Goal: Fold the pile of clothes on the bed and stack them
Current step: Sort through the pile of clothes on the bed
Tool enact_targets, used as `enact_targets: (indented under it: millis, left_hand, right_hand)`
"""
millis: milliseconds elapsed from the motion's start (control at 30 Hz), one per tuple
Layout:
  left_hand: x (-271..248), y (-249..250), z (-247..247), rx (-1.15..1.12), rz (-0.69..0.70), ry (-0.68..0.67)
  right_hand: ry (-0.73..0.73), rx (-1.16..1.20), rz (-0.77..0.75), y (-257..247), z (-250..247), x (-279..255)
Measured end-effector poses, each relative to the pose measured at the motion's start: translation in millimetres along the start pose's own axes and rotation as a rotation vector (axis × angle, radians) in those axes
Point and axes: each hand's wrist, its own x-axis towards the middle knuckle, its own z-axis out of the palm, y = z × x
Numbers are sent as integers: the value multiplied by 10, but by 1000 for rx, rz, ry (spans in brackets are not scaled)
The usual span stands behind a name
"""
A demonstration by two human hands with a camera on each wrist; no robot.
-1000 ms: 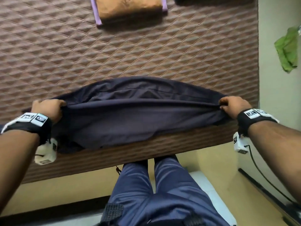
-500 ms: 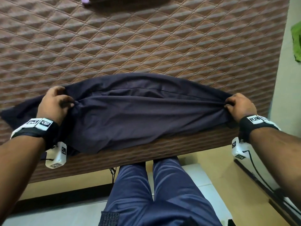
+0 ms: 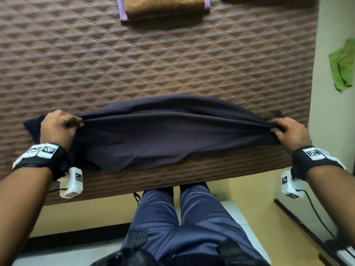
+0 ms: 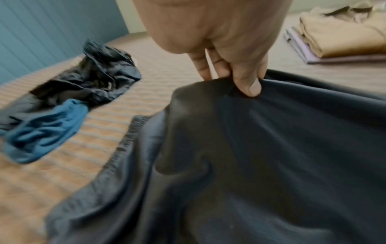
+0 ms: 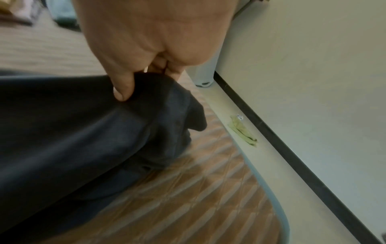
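Soft, even indoor light, no glare; heavy fisheye bend at edges, wrist views pretty motion-smeared, faint shadows under dark garment (image 3: 169, 135).

A crumpled green cloth (image 3: 342, 65) lies on the pale floor (image 3: 334, 25) beside a dark baseboard (image 5: 292, 156).

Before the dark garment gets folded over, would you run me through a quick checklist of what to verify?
1. Left hand grips the dark garment: ok.
2. Right hand pinches the other end: ok.
3. Cloth taut between the hands: not ok, it sags and creases.
4. Garment fully on the bed: not ok, its near edge overhangs.
5. Folded stack lies apart from it: ok.
6. Layers aligned underneath: cannot tell.
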Motion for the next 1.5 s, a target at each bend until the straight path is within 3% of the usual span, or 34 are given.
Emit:
enact_targets:
  millis: [133, 233, 400, 500, 533, 633, 767, 867, 933, 1000, 1067, 1167, 1367, 1500]
  left_hand:
    - [-450, -214, -539, 9, -60, 88]
    - [-842, -343, -1022, 3, -109, 226]
    - [-1380, -306, -1646, -36, -51, 355]
    - [-1439, -350, -1879, -130, -198, 443]
    - [-1456, -353, -1924, -137, -176, 463]
    - [-1474, -301, -2135, -195, -154, 659]
    - [-1589, -196, -2411, -535, -276, 954]
    - [-1681, -442, -2511, -466, -344, 1043]
    - [-1751, -760, -2639, -293, -235, 989]
    - [-1841, -1079, -2831, -83, -21, 782]
    - [-1939, -1247, -2961, 69, 108, 748]
    - [-2137, -1262, -2819, 75, 102, 781]
    - [-2374, -1316, -2045, 131, 121, 538]
    - [-1880, -1009, -1445, 217, 129, 443]
  right_hand:
    - [156, 1, -167, -66, -448, -255]
    - [350, -37, -273, -150, -851, -417]
    - [459, 141, -303, -571, -1483, -688]
    - [516, 296, -342, -899, -1801, -831]
    - [529, 348, -314, -996, -1890, -906]
    - [654, 437, -325, -1275, -2171, -1139]
    - [775, 497, -371, -1463, -2292, -1493]
    - [761, 398, -360, -1473, -2322, -1693]
    - [778, 362, -364, -1523, -2390, -1793]
    - [755, 313, -351, -1521, -2389, -1886]
    - [748, 293, -346, -1474, -2335, -1976]
    - [677, 204, -348, -1336, -2176, -2086]
    - [469, 43, -294, -693, -1593, -2011]
    - [282, -31, -191, -428, -1240, -1467]
